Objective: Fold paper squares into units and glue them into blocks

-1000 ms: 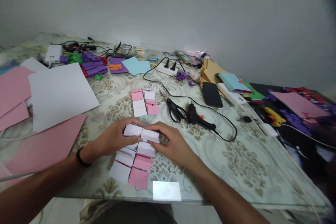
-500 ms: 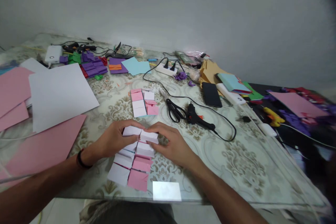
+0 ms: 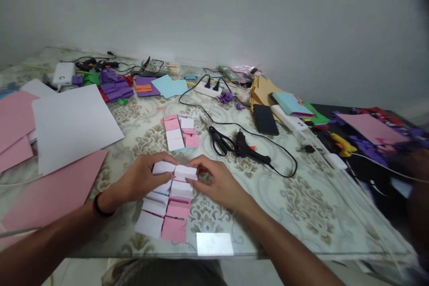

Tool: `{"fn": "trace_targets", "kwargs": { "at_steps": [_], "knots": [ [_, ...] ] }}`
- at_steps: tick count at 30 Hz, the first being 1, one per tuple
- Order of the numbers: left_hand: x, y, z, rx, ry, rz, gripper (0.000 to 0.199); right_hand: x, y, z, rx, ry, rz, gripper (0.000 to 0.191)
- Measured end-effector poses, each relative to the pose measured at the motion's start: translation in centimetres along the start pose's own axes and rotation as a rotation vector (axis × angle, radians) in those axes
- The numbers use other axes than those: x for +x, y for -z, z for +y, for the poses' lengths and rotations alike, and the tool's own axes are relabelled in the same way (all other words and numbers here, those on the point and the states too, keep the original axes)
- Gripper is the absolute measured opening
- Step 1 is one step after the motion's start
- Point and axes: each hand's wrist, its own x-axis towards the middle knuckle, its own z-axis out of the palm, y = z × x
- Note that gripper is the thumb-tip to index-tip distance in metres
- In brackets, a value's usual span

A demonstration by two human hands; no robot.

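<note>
A long folded strip of white and pink paper squares (image 3: 176, 208) lies at the table's front edge, its far end between my hands. My left hand (image 3: 142, 178) pinches the far left white flap, thumb on top. From the right, my right hand (image 3: 217, 181) grips the far right white flap between thumb and fingers. Just beyond them sits a smaller white and pink folded paper piece (image 3: 174, 139). Black scissors (image 3: 219, 141) and a black glue gun (image 3: 250, 148) rest to its right.
Large white (image 3: 75, 127) and pink sheets (image 3: 56, 196) cover the left side. A power strip (image 3: 208, 89), cables and purple paper pieces (image 3: 115, 89) lie at the back. Right of centre are a black phone (image 3: 266, 119) and a yellow glue gun (image 3: 342, 144).
The view has shifted slightly. Both hands still hold the far end of the folded strip, with little change in their grip.
</note>
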Motion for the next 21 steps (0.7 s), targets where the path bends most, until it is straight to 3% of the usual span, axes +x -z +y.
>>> {"fn": "trace_targets", "kwargs": {
  "at_steps": [5,8,14,21],
  "knots": [
    [-0.1,-0.2,0.1,0.032,-0.025,-0.067,0.018,-0.1,0.7,-0.2,0.19,0.024,-0.135,0.026],
    [-0.3,-0.8,0.2,0.052,-0.061,-0.1,0.024,-0.1,0.3,-0.3,0.272,-0.035,-0.16,0.029],
    [-1.0,-1.7,0.9,0.068,-0.085,-0.144,0.022,0.0,-1.7,0.0,0.22,-0.128,-0.193,0.033],
    [-1.0,-1.7,0.4,0.094,-0.044,-0.149,0.027,0.0,-1.6,0.7,0.205,-0.165,-0.212,0.037]
  ]
}}
